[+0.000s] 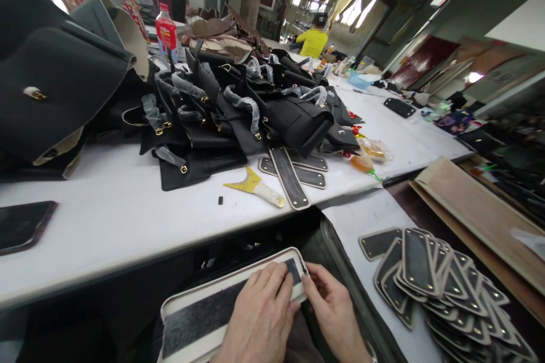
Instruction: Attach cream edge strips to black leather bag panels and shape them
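A long rectangular leather piece (200, 322) with a pale raised rim and a dark strip along its middle lies at a slant low in view, above my lap. My left hand (261, 315) rests over its right half, fingers bent and pressed together on the dark strip. At the piece's right end, my right hand (336, 312) pinches the corner between thumb and fingers. A small dark mark or gap shows in the rim by the right fingertips; I cannot make out what it is.
Black handbags (238, 102) with plastic-wrapped handles pile up on the white table (128, 227). Close by lie a yellow-and-white tool (255, 186), dark studded strips (289, 178) and a phone (25, 227). Many studded pieces (419, 261) are heaped at right, beside a brown board (481, 221).
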The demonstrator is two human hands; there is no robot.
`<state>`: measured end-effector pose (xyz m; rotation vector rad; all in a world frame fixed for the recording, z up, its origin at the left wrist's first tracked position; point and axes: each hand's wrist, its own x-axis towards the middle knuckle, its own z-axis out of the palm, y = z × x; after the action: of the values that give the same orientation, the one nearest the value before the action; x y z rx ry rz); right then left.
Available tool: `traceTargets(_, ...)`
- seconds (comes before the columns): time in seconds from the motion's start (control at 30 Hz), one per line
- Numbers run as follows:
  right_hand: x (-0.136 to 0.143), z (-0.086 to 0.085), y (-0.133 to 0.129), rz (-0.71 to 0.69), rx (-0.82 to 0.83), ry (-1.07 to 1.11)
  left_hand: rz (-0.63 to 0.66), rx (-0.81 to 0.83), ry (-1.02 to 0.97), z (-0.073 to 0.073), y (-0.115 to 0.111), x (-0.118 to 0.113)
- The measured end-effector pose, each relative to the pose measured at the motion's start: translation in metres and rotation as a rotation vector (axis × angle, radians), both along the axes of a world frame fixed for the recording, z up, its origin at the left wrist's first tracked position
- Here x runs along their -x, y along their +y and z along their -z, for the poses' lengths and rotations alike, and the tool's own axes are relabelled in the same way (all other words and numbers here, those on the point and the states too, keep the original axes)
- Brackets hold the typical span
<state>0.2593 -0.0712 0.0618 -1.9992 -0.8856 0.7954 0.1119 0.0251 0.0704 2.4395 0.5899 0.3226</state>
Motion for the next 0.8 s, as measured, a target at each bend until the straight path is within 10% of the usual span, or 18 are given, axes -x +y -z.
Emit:
traceTargets(0.6,0.01,0.003,-0.001,0.027,-0.216,-0.166,-0.011,-0.199,-0.056,0.001,0.002,-0.003)
traceTargets(0.8,-0.003,-0.004,0.015,0.233,-0.232,0.42,0.051,-0.204,0.02,-0.003,0.007,-0.001)
